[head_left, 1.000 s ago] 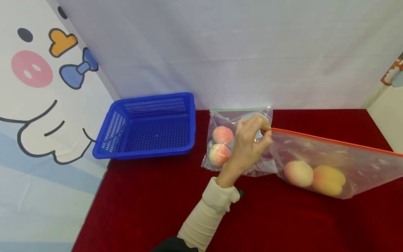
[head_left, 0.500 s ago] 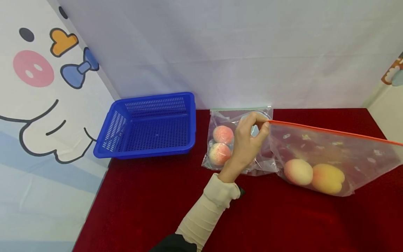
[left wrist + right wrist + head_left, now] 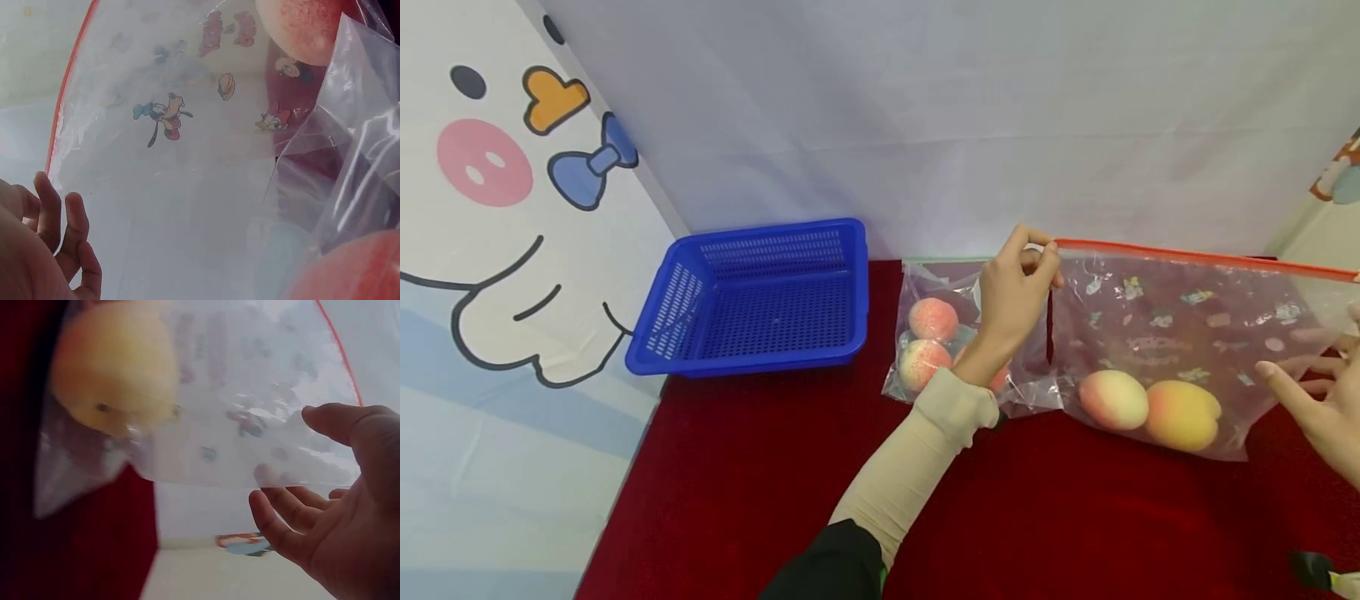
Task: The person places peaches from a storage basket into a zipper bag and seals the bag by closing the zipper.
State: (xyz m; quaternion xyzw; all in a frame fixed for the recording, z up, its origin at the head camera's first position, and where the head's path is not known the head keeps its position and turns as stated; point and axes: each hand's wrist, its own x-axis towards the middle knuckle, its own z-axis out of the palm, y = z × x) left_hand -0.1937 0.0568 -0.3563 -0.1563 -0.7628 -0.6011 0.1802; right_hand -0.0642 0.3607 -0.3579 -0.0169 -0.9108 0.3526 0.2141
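My left hand [image 3: 1018, 283] pinches the left end of the red zip strip on a clear zip bag [image 3: 1157, 321] printed with small cartoon figures. Two peaches lie at the bottom of this bag, a pale one [image 3: 1112, 400] and a yellow-orange one [image 3: 1183, 417]. At the bag's right side is my right hand [image 3: 1326, 408], fingers spread. In the right wrist view, the right thumb [image 3: 334, 422] is in front of the plastic and the other fingers are at its edge. The left wrist view shows the left hand [image 3: 47, 244] at the red strip.
A second clear bag [image 3: 1037, 396] holding several pinkish peaches [image 3: 932, 319] lies behind my left arm, partly hidden by it. Left of it stands a blue plastic basket [image 3: 745, 367]. Dark red cloth [image 3: 1037, 517] covers the table, with a white curtain [image 3: 925, 125] behind.
My left hand has risen, lifting the strip, so the bag stands taller and more upright. The right hand has come into the head view at the right side.
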